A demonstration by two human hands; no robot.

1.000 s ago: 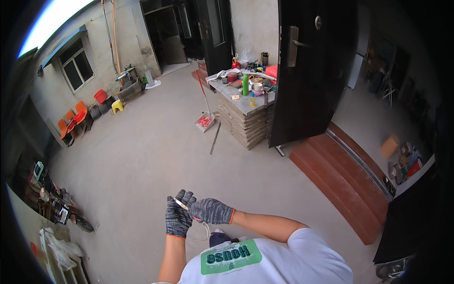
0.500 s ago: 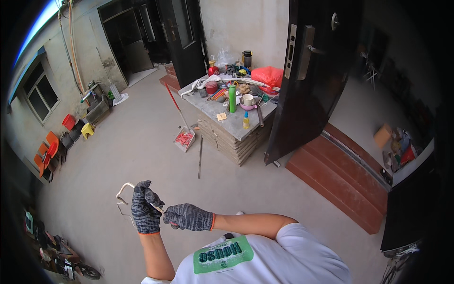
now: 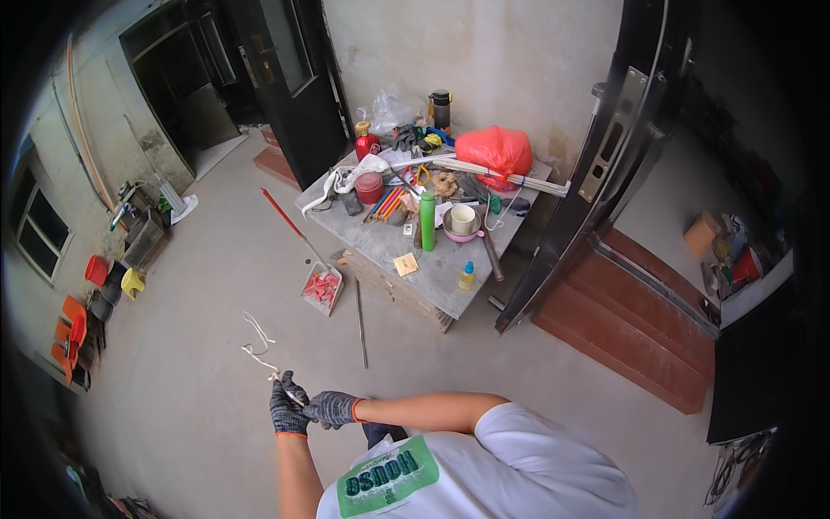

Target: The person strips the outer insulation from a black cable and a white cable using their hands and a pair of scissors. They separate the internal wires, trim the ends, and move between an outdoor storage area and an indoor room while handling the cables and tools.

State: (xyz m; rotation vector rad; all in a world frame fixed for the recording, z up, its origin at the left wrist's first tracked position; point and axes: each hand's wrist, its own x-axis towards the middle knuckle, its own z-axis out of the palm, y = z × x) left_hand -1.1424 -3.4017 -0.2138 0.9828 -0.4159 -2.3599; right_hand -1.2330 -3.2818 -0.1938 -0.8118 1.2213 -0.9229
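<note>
Both hands wear dark grey mottled knit gloves with orange cuffs and are close together at the lower middle. My left hand [image 3: 288, 412] is closed around a thin white cord [image 3: 257, 355], whose loose, kinked end stands out beyond the fingers over the floor. Touching its right side, my right hand [image 3: 332, 409] is closed on a lower part of the same cord. The right fingers largely hide the lower end. Whether the cord has a stiff core cannot be made out.
Ahead stands a slab-topped table [image 3: 359, 246] crowded with a green bottle [image 3: 428, 221], a white cup [image 3: 462, 220], pencils and a red bag [image 3: 494, 154]. A long-handled dustpan [image 3: 322, 290] and a metal rod [image 3: 360, 324] lie nearby. An open door [image 3: 571, 233] and red steps [image 3: 622, 320] are at right.
The view has shifted toward the table. My hands, still together on the cord, have moved slightly; the cord's loose end now points up and away instead of curling left of the left hand.
</note>
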